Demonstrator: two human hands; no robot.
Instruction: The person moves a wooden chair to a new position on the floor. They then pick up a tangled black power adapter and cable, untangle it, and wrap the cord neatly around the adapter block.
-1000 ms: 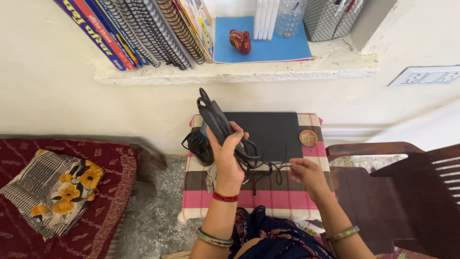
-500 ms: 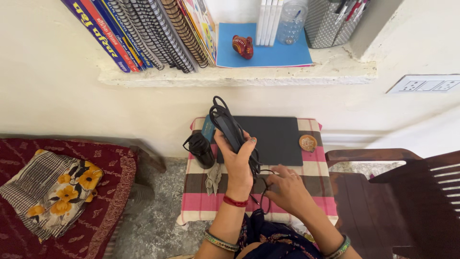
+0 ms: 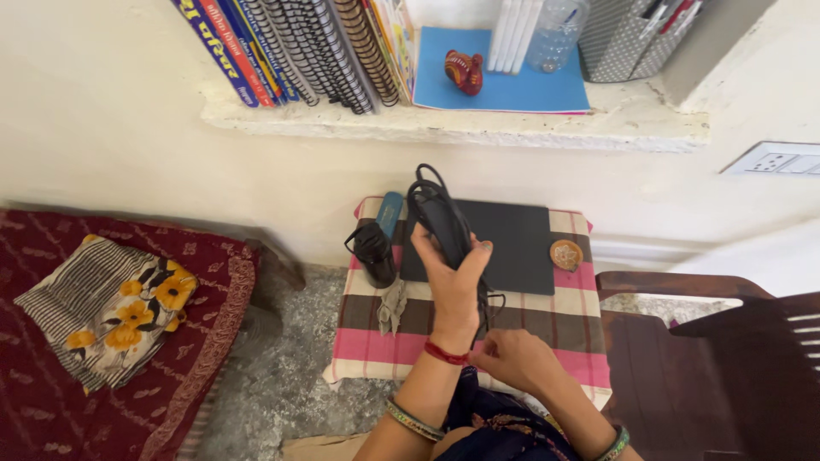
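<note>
black power cord (image 3: 442, 218), folded into a bundle of loops, is clamped in the left hand (image 3: 453, 277), fingers wrapped round it and held upright over the little table with the pink, brown and cream checked cloth (image 3: 547, 320). right hand (image 3: 512, 358) sits lower, just by the left wrist, fingers curled and pinching the loose tail of the cord. behind the bundle a closed dark laptop (image 3: 512, 248) lies flat on the cloth, with a black adapter brick (image 3: 376, 252) to its left and a small orange round coaster (image 3: 565, 254) to its right.
</note>
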